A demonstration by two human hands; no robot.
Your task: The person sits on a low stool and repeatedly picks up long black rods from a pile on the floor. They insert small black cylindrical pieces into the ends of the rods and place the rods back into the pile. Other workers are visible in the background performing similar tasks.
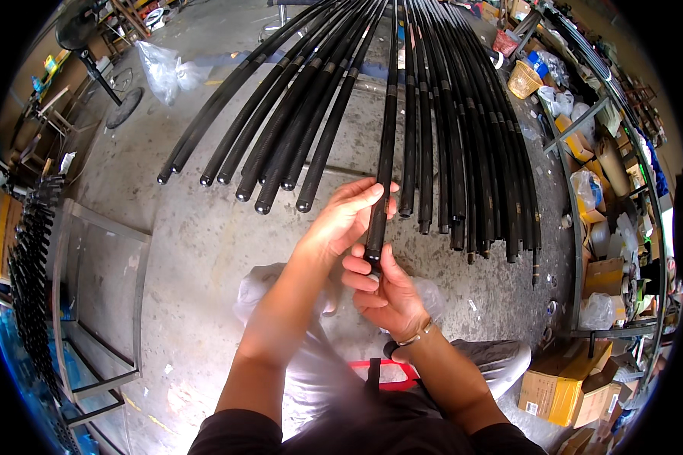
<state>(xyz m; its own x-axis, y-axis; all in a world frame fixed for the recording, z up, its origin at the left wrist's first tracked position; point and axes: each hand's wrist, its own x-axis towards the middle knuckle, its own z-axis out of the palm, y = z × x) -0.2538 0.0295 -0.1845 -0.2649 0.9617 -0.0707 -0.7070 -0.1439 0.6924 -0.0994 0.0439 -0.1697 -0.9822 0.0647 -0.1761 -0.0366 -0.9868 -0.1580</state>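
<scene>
A long black pole [388,129] runs from the far end of the rack toward me, its near end tilted down between my hands. My left hand [343,218] is closed round it a little above its near end, with the thumb on top. Just below, my right hand [393,297] has its fingers curled at the pole's capped end, thumb on one side and fingertips on the other. On the left, several similar black poles [292,121] with rounded shiny ends lie fanned out. More black poles [463,152] are packed closely on the right.
A metal frame [140,303] stands at the left beside a bundle of dark rods [34,265]. Shelving [577,265] with boxes and plastic bags lines the right. An open cardboard box [565,379] sits low right. A pedestal fan [91,64] and clear plastic bag [159,72] are far left.
</scene>
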